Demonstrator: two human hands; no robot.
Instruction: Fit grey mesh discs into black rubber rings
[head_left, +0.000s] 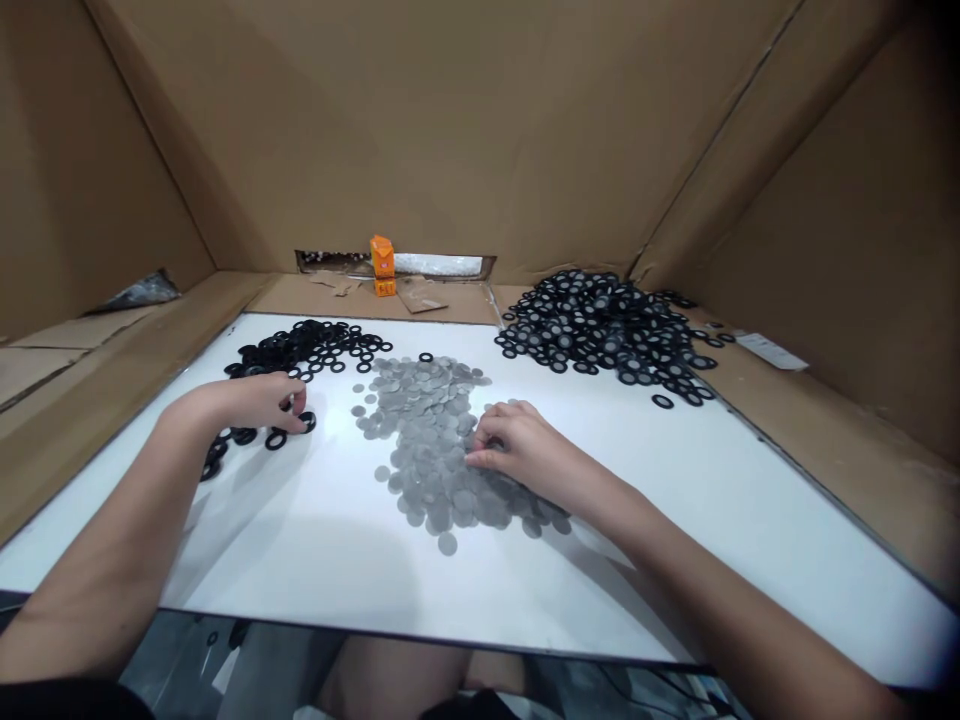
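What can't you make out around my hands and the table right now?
- Head view: whether the right hand pinches a disc; its curled fingers hide the grip.
- Head view: whether the ring at the left hand is lifted or resting; too small.
- Head view: print on the label; too small and blurred.
- Head view: most of what lies below the table; hidden by it and cut off by the bottom edge.

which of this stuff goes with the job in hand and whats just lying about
Likely part of the job:
- flat black rings, near the left hand
- thin grey discs, at the right hand
- black rings with grey centres

Apparently just lying about:
- small orange carton
- flat white slip
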